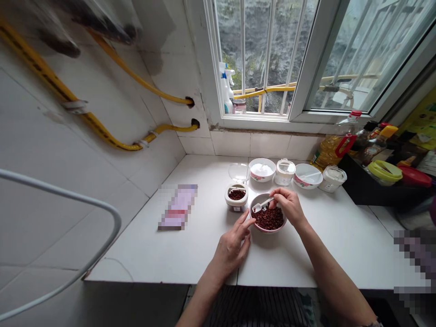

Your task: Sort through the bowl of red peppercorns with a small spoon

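Observation:
My right hand pinches the handle of a small white spoon over a bowl with a pink pattern. Dark reddish-brown granules fill much of this bowl. At the bowl's left side my left hand rests with its fingers spread, the fingertips touching the rim. Just left of the bowl stands a small container with its clear lid raised, holding similar dark granules.
Behind are a bowl of white powder, a lidded jar, another bowl with a white spoon, and a second jar. An oil bottle and other bottles stand right. A blurred packet lies left.

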### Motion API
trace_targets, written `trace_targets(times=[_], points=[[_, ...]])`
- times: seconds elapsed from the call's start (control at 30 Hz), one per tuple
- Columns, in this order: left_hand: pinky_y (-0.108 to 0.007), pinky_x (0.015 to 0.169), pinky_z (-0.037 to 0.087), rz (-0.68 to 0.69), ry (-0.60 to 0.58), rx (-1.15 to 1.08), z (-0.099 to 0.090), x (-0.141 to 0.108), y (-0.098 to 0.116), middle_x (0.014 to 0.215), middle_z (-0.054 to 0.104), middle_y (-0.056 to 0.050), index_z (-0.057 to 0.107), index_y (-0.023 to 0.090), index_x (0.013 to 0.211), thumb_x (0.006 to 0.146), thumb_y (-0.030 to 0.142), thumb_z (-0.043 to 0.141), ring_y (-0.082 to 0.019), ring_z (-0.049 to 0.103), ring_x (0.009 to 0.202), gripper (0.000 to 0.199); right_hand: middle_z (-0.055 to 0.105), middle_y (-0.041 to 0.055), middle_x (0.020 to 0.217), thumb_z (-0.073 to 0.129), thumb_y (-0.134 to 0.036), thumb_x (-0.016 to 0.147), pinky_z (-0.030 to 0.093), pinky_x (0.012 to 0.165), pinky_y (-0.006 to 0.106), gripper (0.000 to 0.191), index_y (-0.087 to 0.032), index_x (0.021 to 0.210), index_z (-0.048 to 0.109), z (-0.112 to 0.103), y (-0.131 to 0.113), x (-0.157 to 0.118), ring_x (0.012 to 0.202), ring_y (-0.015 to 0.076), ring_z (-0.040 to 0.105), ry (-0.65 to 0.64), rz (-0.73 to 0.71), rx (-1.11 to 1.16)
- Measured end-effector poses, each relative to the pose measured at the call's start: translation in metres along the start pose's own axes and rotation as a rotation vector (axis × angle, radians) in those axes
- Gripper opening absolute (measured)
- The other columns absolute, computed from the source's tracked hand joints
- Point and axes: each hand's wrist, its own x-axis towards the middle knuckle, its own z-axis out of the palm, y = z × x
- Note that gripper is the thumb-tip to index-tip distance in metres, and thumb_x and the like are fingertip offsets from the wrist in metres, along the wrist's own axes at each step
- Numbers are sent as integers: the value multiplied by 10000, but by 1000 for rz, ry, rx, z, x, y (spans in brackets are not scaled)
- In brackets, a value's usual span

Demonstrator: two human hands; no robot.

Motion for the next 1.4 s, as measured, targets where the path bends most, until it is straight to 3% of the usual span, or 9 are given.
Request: trace_targets(times=[0.2,0.33,0.43,0.5,0.67,0.77,0.9,1.1,1.4], points=[[-288,770,613,-16,-13,6,-1,0,1,1526,456,-162,464,247,1361,900,56,456,-118,702,799,499,724,27,688,549,-382,835,535,731,334,187,-209,870,609,13,-12,-1,680,190,681,54,-107,30],[-288,772,615,1,0,12,0,0,0,1524,458,-164,458,246,1368,903,59,451,-116,701,791,501,762,66,866,466,-283,937,513,840,372,159,-225,985,606,30,-17,-6,850,216,707,20,-348,-219],[-289,775,614,9,12,25,1,0,0,1520,462,-167,458,246,1370,917,66,443,-126,707,815,488,770,61,868,444,-174,927,446,966,430,191,-231,967,621,37,-16,-8,838,221,696,-56,-573,-459],[-282,774,613,10,15,26,1,0,-1,1521,462,-164,461,245,1372,915,63,442,-124,709,817,492,773,53,854,430,-144,928,423,993,441,215,-230,964,623,36,-15,-9,804,216,692,-60,-636,-511],[-270,772,611,18,17,10,1,0,0,1518,467,-165,465,240,1368,895,43,453,-106,701,776,512,740,27,737,457,-210,930,485,880,385,179,-235,915,633,13,-14,-14,845,231,670,112,-522,-448],[-280,781,611,10,15,8,1,1,1,1515,470,-169,460,247,1368,896,40,458,-115,707,799,515,682,3,621,484,-182,857,499,822,373,167,-240,799,630,-3,-10,-15,768,230,646,135,-497,-477],[-281,780,611,8,17,5,0,1,2,1508,476,-180,460,242,1369,913,48,458,-126,716,822,495,680,14,646,485,-148,810,500,800,359,185,-243,718,615,-9,-5,-13,807,233,641,103,-491,-554],[-274,784,614,4,10,10,-2,1,3,1499,488,-178,472,236,1367,930,51,450,-164,731,953,476,694,4,694,474,-131,811,490,865,370,199,-237,700,601,1,-2,-13,736,197,625,-69,-455,-587],[-306,940,585,40,34,40,-3,3,4,1489,500,-183,511,202,1338,941,47,464,-239,593,1289,429,649,-34,512,462,-171,815,439,939,410,183,-249,718,597,-2,1,-11,688,210,633,-20,-252,-432]])
